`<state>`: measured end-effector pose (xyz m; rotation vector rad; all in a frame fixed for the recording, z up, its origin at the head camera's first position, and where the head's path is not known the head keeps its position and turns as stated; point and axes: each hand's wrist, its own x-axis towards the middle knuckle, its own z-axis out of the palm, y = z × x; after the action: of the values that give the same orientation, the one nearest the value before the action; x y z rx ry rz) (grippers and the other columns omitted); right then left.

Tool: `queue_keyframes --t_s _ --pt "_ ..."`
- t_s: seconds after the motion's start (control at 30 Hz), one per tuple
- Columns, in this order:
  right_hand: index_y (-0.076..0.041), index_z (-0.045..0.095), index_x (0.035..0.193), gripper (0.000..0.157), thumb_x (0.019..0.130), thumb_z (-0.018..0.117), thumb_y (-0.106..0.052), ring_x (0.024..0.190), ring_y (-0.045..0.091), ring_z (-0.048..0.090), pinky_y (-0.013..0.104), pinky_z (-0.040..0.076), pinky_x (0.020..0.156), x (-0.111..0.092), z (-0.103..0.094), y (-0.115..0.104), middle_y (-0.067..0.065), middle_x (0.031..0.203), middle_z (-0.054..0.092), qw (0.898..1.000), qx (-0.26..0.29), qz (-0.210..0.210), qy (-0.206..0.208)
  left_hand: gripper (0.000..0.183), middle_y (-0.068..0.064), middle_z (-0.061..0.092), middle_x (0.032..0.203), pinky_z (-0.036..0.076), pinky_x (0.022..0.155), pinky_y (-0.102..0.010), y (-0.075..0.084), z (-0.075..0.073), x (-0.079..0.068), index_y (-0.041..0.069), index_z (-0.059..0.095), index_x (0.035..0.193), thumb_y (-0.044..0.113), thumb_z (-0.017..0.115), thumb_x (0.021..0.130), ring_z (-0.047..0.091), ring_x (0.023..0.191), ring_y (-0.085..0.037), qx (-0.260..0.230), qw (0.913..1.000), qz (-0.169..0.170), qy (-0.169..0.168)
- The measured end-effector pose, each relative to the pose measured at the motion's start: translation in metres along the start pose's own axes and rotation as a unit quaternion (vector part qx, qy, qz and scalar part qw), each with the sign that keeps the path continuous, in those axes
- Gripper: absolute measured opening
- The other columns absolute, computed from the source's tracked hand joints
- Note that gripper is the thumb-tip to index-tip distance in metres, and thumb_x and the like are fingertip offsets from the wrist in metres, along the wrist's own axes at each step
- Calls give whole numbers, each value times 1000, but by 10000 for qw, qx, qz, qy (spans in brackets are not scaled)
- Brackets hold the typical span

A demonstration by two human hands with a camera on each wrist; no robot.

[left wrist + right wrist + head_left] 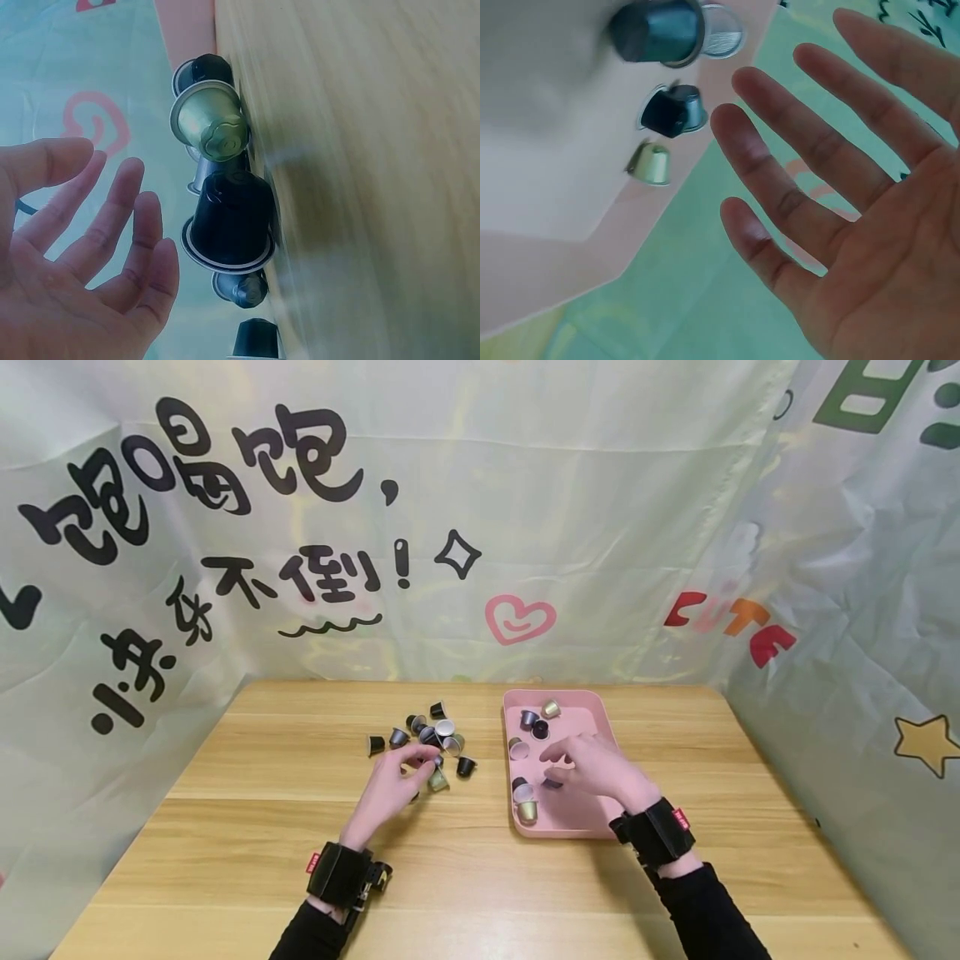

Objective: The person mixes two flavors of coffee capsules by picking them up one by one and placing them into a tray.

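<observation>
Several coffee capsules in black, grey-blue and gold lie in a loose group on the table; among them are a pale green capsule and a black capsule. Over the near side of this group is my left hand, its fingers loosely bent with nothing between them in the left wrist view. My right hand hovers over the pink tray, fingers spread and holding nothing. Below its fingertips lies a dark capsule, partly hidden by the hand. A gold capsule sits in the tray's near left corner.
More capsules lie along the tray's left and far sides, including a black capsule and a gold capsule. Apart at the group's right is another black capsule. A printed cloth hangs behind the wooden table.
</observation>
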<state>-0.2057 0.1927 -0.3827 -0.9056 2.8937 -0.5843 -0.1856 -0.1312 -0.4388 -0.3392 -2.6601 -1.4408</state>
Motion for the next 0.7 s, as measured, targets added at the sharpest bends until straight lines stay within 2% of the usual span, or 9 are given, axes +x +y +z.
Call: queue_keyframes --t_s 0.17,0.3,0.43,0.7 --pt "-3 75 111 23 92 70 -16 96 31 71 41 57 83 -7 3 -6 10 108 77 9992 169 -21 365 27 -11 73 114 56 94 -48 0 1 0 7 70 119 8 68 92 66 105 -25 -85 9999 -65 -37" --pt "-5 75 112 23 92 70 -16 102 31 71 45 57 90 -12 6 -9 9 110 77 9976 282 -31 631 29 -12 72 118 57 95 -50 2 2 -1 6 69 121 8 69 92 66 108 -27 -63 9999 -106 -97" --pt "-8 75 113 23 91 71 -15 105 28 71 47 55 94 -16 10 -11 8 109 78 9957 325 -63 870 33 -12 72 123 53 101 -54 3 2 -2 7 67 125 10 69 92 66 114 -29 178 9996 -46 -216" --pt "-10 76 112 21 91 71 -13 102 26 71 48 54 93 -21 13 -15 9 107 78 9918 501 -119 1173 42 -12 66 135 42 110 -62 6 -1 -6 12 64 132 19 72 91 58 129 -35 796 9955 -9 -514"
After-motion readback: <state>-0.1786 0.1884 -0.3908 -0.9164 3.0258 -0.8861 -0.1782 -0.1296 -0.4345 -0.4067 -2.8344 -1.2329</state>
